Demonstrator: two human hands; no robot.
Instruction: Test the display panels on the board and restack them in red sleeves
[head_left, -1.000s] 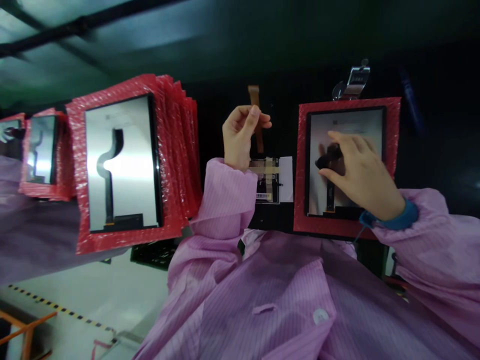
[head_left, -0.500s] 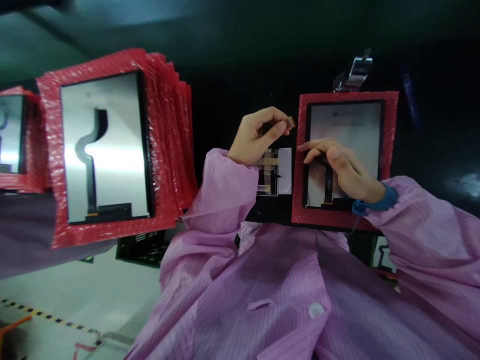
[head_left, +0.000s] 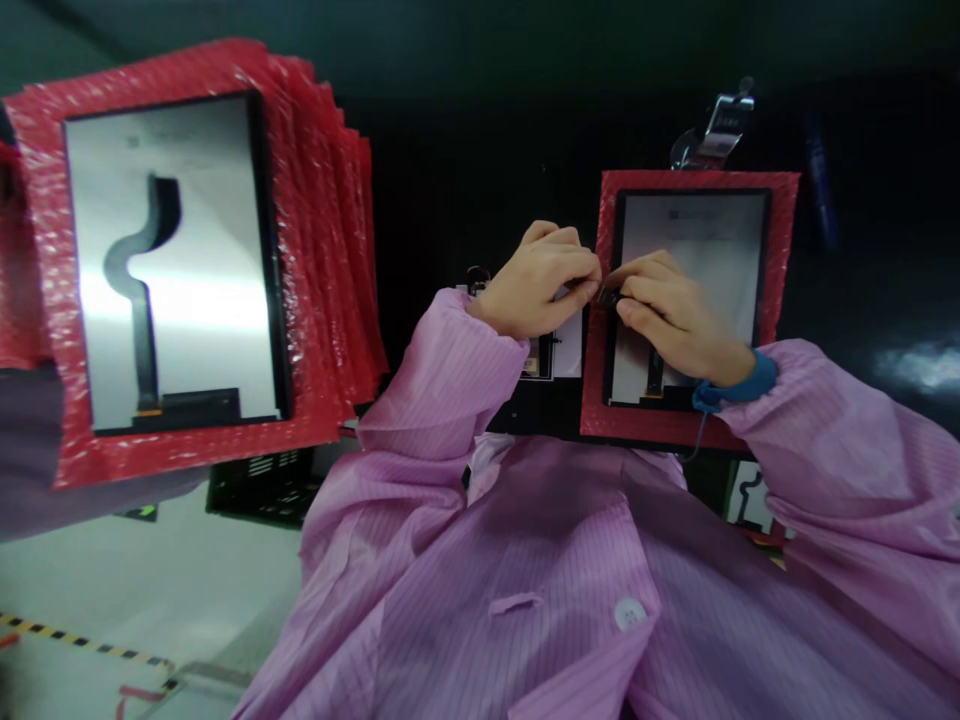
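Note:
On a red bubble-wrap sheet [head_left: 780, 290] lies a display panel [head_left: 694, 235], silver side up. Its black flex cable [head_left: 655, 372] runs up from the lower edge. My right hand [head_left: 679, 315] reaches over the panel, its thumb and fingers closed on the dark free end of this cable near the panel's left edge. Directly opposite, my left hand [head_left: 544, 280] is pinched, its fingertips meeting the cable end. The small brown flex connector it carried is now hidden by the fingers. Partly under my left wrist is a small device with a label and a white pad [head_left: 570, 345].
At left stands a stack of red bubble-wrap sheets [head_left: 322, 260] with another display panel [head_left: 180, 250] on top. A metal clip [head_left: 724, 125] is behind the right panel, and a blue pen [head_left: 823, 190] lies farther right. A black crate [head_left: 262, 490] sits below the table edge.
My left hand has moved right and turned palm-down, bringing the connector to the cable. My right hand, loosely spread before, has closed on the cable's free end. The view has shifted slightly.

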